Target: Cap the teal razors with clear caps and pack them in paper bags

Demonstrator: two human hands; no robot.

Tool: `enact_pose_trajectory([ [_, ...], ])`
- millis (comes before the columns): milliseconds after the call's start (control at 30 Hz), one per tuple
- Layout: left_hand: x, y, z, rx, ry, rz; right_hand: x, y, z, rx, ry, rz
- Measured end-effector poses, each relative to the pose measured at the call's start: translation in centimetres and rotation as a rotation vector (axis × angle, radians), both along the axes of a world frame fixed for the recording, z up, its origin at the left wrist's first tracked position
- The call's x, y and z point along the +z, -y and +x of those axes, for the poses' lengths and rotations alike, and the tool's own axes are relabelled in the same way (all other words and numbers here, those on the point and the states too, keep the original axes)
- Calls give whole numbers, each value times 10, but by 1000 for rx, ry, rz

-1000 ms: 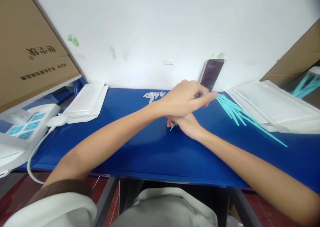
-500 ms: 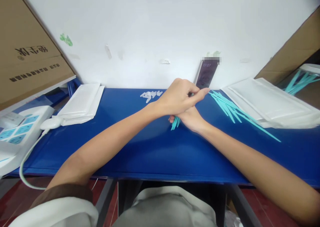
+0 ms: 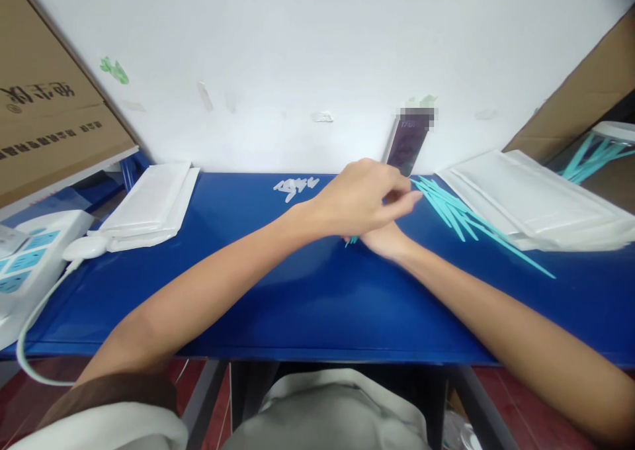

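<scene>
My left hand (image 3: 370,195) crosses over my right hand at the middle of the blue table. Its fingers are curled, with the thumb and a fingertip close together; what they hold, if anything, is hidden. Underneath, my right hand (image 3: 384,239) is mostly covered. The ends of a few thin teal strips (image 3: 352,241) poke out from its left side, so it appears closed round a small bundle. Just right of my left fingertips, a loose fan of teal strips (image 3: 449,212) lies on the blue table (image 3: 297,304).
A phone (image 3: 409,142) leans on the white wall behind my hands. Small whitish pieces (image 3: 296,186) lie left of them. White packets are stacked at left (image 3: 149,205) and right (image 3: 536,198). A power strip (image 3: 54,251) with a plugged-in cable sits at far left. Cardboard boxes (image 3: 59,92) flank the table.
My left hand has shifted slightly right and covers more of my right hand. Less of the strip bundle shows below. The whole view has moved a little.
</scene>
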State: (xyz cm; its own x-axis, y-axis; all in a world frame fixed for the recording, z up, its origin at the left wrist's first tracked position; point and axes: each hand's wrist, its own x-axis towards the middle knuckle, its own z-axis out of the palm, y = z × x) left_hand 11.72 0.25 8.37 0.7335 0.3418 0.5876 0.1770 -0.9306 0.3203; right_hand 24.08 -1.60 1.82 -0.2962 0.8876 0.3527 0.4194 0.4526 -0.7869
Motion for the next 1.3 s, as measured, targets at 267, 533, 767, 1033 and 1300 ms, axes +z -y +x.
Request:
enact_pose_trajectory([
  [267, 12, -3, -6, 0, 131, -93, -12, -2, -6, 23, -225, -154],
  [533, 18, -85, -170, 945, -113, -112, -12, -4, 6, -18, -235, -129],
  [767, -48, -80, -302, 1479, -217, -387, -19, -5, -2, -52, -76, -128],
  [1033, -54, -79, -310, 1530, -38, -510, -21, 3, 1, 45, 140, -48],
  [1300, -15, -60, -254, 978, 840, -392, -17, 2, -2, 58, 122, 59],
])
